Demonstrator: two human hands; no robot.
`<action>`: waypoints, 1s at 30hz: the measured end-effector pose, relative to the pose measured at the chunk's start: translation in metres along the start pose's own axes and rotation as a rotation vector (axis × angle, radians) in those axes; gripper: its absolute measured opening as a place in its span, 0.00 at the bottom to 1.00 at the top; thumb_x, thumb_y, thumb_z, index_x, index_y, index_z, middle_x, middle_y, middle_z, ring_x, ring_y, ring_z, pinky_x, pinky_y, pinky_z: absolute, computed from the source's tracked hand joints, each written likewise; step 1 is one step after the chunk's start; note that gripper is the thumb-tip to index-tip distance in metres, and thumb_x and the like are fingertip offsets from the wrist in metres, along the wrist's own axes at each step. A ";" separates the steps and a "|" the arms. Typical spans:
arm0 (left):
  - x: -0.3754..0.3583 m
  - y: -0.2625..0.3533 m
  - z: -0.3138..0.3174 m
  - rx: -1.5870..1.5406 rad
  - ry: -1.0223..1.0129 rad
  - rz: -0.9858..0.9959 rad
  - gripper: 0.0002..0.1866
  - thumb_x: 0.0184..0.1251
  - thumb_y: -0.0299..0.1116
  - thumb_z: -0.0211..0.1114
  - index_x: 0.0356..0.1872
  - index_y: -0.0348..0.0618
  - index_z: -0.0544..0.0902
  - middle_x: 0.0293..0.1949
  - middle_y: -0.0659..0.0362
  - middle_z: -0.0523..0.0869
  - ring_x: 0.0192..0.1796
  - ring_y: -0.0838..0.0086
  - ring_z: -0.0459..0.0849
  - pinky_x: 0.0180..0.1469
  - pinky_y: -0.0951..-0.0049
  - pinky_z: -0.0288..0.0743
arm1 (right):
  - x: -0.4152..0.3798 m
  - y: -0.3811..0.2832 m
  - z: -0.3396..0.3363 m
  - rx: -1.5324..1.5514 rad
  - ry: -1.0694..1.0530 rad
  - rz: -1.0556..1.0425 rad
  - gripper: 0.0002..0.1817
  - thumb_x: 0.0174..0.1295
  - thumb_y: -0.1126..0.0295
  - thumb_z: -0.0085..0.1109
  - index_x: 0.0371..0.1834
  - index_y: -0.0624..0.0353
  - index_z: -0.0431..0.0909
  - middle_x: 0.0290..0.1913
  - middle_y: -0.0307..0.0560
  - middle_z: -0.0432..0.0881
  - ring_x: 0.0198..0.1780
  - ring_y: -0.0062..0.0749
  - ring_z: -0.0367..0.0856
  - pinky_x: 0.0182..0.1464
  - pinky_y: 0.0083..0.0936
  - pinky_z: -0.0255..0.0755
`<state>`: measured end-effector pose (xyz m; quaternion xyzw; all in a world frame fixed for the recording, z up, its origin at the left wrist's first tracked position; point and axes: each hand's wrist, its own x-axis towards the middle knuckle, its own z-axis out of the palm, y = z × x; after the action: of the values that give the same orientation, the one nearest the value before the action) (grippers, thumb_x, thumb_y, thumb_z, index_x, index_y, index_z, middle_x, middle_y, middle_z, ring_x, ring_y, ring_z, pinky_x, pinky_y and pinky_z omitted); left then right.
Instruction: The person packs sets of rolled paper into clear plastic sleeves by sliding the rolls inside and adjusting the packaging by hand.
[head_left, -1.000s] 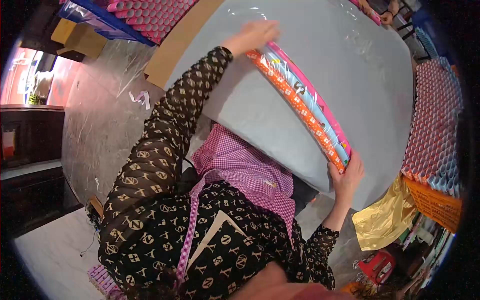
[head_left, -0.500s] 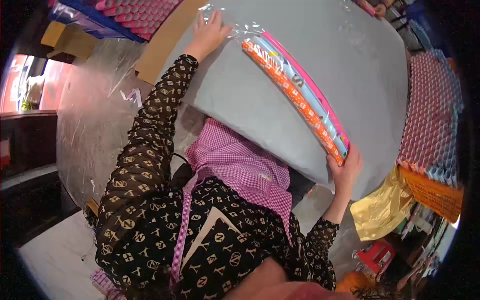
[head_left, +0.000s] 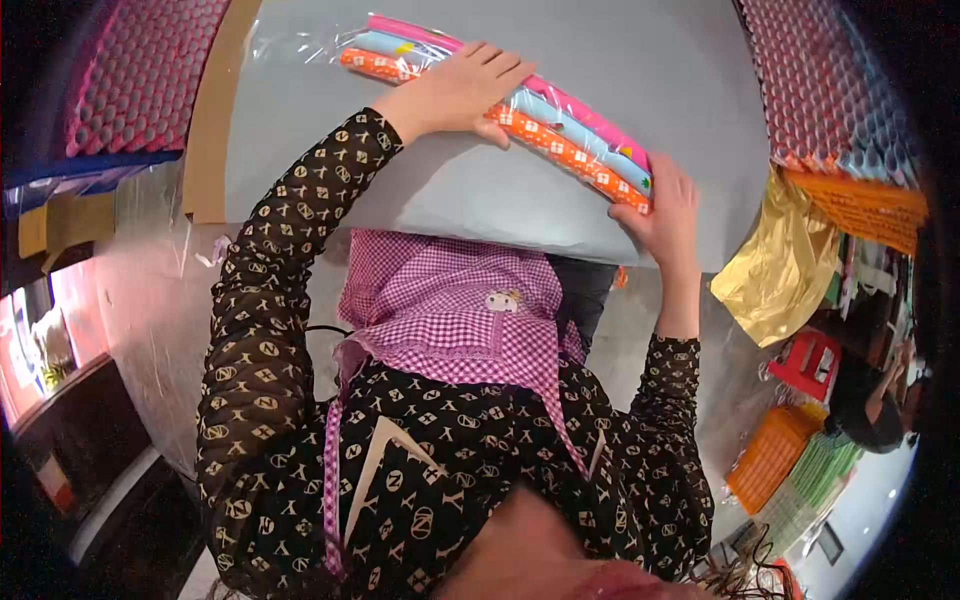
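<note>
Three wrapping paper rolls (head_left: 570,130) lie side by side on the grey table: pink at the far side, light blue in the middle, orange with white prints nearest me. A clear plastic sleeve (head_left: 300,45) covers them, and its loose end sticks out past their left ends. My left hand (head_left: 455,92) lies flat across the rolls left of their middle, fingers stretched out and thumb on the near side. At the right ends, my right hand (head_left: 668,215) grips the bundle, thumb in front and fingers behind.
Stacked pink rolls (head_left: 140,80) rise at the left, beside a cardboard sheet (head_left: 210,130). More stacked rolls (head_left: 835,80) stand at the right above an orange crate (head_left: 860,205). Gold foil (head_left: 785,265) hangs off the right side. A red stool (head_left: 805,365) is on the floor.
My left hand has come from the loose plastic beyond the rolls' left ends onto the rolls. The right hand stays at the right ends. The view has turned, and the bundle appears higher.
</note>
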<state>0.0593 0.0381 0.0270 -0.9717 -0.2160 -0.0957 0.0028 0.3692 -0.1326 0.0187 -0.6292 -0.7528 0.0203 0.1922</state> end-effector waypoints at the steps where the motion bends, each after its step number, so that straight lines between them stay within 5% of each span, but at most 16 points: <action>1: -0.002 -0.002 0.003 0.003 -0.003 0.010 0.50 0.47 0.59 0.73 0.67 0.35 0.67 0.61 0.49 0.74 0.66 0.55 0.71 0.69 0.56 0.64 | -0.001 0.004 -0.002 0.001 0.006 0.009 0.47 0.42 0.50 0.76 0.66 0.57 0.69 0.58 0.53 0.78 0.61 0.53 0.73 0.62 0.44 0.64; 7: -0.010 -0.002 -0.008 -0.080 -0.032 -0.027 0.50 0.45 0.60 0.74 0.65 0.33 0.68 0.58 0.46 0.76 0.63 0.52 0.73 0.66 0.55 0.66 | -0.009 0.033 -0.022 0.094 -0.096 -0.099 0.55 0.42 0.46 0.75 0.72 0.63 0.63 0.66 0.58 0.72 0.64 0.57 0.70 0.66 0.45 0.62; 19: -0.008 0.013 0.001 -0.016 0.069 -0.031 0.53 0.41 0.66 0.72 0.61 0.30 0.72 0.52 0.51 0.78 0.53 0.59 0.76 0.59 0.61 0.68 | -0.015 0.036 -0.004 0.082 -0.126 -0.031 0.46 0.57 0.52 0.67 0.74 0.66 0.59 0.70 0.62 0.66 0.71 0.59 0.61 0.73 0.48 0.55; 25: -0.002 0.025 0.001 0.023 0.159 -0.037 0.51 0.40 0.67 0.70 0.57 0.30 0.75 0.43 0.53 0.80 0.49 0.62 0.78 0.53 0.63 0.69 | -0.012 0.036 0.004 0.098 -0.112 -0.009 0.45 0.57 0.54 0.67 0.74 0.66 0.59 0.70 0.62 0.66 0.71 0.59 0.61 0.72 0.48 0.54; 30: 0.009 0.035 0.010 0.019 0.103 -0.072 0.52 0.41 0.67 0.71 0.59 0.30 0.73 0.46 0.54 0.79 0.51 0.64 0.77 0.57 0.65 0.67 | -0.009 0.047 0.017 0.072 -0.096 -0.014 0.44 0.58 0.54 0.66 0.74 0.64 0.59 0.69 0.63 0.66 0.69 0.59 0.62 0.72 0.48 0.55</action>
<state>0.0834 0.0104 0.0199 -0.9570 -0.2511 -0.1436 0.0196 0.4090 -0.1280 -0.0127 -0.6148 -0.7644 0.0760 0.1785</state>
